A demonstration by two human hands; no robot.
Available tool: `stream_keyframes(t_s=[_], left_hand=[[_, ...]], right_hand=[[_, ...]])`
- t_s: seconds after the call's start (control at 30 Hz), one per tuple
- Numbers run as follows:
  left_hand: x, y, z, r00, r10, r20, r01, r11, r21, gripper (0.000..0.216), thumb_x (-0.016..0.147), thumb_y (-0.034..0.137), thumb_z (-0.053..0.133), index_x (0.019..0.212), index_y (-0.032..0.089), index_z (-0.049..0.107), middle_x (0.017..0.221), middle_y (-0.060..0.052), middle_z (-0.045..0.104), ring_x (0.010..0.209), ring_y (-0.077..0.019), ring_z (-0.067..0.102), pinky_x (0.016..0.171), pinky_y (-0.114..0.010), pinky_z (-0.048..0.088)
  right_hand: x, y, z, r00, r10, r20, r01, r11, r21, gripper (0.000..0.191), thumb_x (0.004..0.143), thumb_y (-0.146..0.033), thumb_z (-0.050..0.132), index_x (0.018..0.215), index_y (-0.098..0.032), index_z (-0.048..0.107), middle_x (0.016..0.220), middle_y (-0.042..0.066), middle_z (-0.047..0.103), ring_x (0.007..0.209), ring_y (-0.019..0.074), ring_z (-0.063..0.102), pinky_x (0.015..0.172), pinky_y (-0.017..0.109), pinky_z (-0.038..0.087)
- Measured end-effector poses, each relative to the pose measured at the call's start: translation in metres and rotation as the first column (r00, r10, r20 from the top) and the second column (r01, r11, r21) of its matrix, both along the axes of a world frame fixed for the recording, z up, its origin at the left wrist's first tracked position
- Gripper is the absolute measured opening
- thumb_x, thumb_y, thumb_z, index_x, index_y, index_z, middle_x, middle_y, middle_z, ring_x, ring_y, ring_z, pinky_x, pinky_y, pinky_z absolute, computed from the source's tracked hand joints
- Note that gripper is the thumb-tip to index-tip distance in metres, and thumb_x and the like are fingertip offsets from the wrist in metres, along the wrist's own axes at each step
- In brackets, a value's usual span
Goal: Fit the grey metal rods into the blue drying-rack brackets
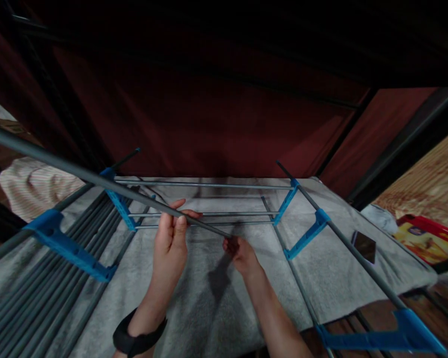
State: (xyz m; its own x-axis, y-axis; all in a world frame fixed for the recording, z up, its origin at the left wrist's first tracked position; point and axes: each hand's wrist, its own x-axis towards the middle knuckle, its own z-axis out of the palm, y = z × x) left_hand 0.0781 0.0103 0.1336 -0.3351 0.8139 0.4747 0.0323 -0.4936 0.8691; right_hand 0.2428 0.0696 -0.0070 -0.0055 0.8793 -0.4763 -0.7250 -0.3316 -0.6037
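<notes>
A long grey metal tube (108, 183) runs slantwise from the upper left down to the middle of the view. My left hand (171, 231) grips it between thumb and fingers; a dark band circles that wrist. At the tube's lower end, my right hand (241, 253) has its fingers closed on the tip. Around my hands stands a rack frame of grey tubes joined by blue plastic brackets, among them a left bracket (72, 248) and a right bracket (308, 234). Crossbars (209, 185) link the frame's two sides at the back.
Several loose grey tubes (56, 268) lie side by side at the left on a pale cloth (209, 318). A phone (364, 246) rests on it at the right, near a red and yellow package (429, 238). Dark red fabric panels (224, 124) rise behind. Striped cloth (37, 189) lies left.
</notes>
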Motion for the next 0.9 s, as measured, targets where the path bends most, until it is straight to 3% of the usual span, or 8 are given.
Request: stream_keyframes(t_s=[0.17,0.27,0.37,0.57,0.9], left_hand=[[-0.002,-0.012,0.011,0.981,0.070,-0.179,-0.059,0.996,0.069,0.039,0.100,0.038,0.045,0.136,0.024,0.050,0.096,-0.003,0.061,0.093,-0.0182,0.064,0.091,-0.036,0.049],[-0.013,-0.018,0.020,0.916,0.181,-0.357,-0.142,0.981,0.134,0.040,0.100,0.034,0.042,0.138,0.023,0.050,0.091,-0.002,0.060,0.090,-0.0176,0.061,0.092,-0.035,0.048],[-0.020,-0.016,0.019,0.820,0.212,-0.532,-0.155,0.976,0.150,0.040,0.100,0.030,0.041,0.138,0.023,0.051,0.088,-0.001,0.059,0.087,-0.0176,0.059,0.088,-0.034,0.048],[-0.022,0.006,-0.015,0.661,0.084,-0.745,-0.013,0.995,0.101,0.045,0.099,0.022,0.036,0.142,0.025,0.049,0.102,-0.007,0.062,0.095,-0.0216,0.058,0.086,-0.035,0.047],[-0.039,0.035,-0.072,0.305,-0.056,-0.951,-0.042,0.997,-0.072,0.059,0.090,0.005,0.028,0.139,0.022,0.055,0.102,-0.010,0.064,0.092,-0.0237,0.060,0.086,-0.040,0.044]], right_hand=[[-0.013,-0.007,0.008,0.933,0.281,0.225,-0.290,0.957,0.005,0.019,0.075,-0.032,0.075,0.079,-0.019,0.062,0.074,0.005,0.072,0.057,0.0139,0.064,0.058,0.028,0.055],[-0.008,-0.004,0.015,0.881,0.270,0.388,-0.292,0.956,-0.002,0.026,0.066,-0.031,0.080,0.083,-0.019,0.064,0.070,0.003,0.072,0.054,0.0124,0.060,0.055,0.025,0.051],[0.002,0.002,0.023,0.895,0.210,0.393,-0.239,0.971,0.027,0.027,0.062,-0.028,0.081,0.083,-0.019,0.066,0.071,0.003,0.073,0.057,0.0124,0.062,0.059,0.026,0.053],[0.028,0.008,0.030,0.962,0.020,0.273,-0.068,0.984,0.167,0.021,0.065,-0.021,0.076,0.084,-0.018,0.069,0.077,0.005,0.076,0.064,0.0146,0.067,0.061,0.025,0.055],[0.047,0.016,0.038,0.978,-0.104,0.179,0.070,0.979,0.190,0.018,0.069,-0.015,0.071,0.087,-0.018,0.069,0.080,0.004,0.077,0.069,0.0140,0.070,0.070,0.026,0.057]])
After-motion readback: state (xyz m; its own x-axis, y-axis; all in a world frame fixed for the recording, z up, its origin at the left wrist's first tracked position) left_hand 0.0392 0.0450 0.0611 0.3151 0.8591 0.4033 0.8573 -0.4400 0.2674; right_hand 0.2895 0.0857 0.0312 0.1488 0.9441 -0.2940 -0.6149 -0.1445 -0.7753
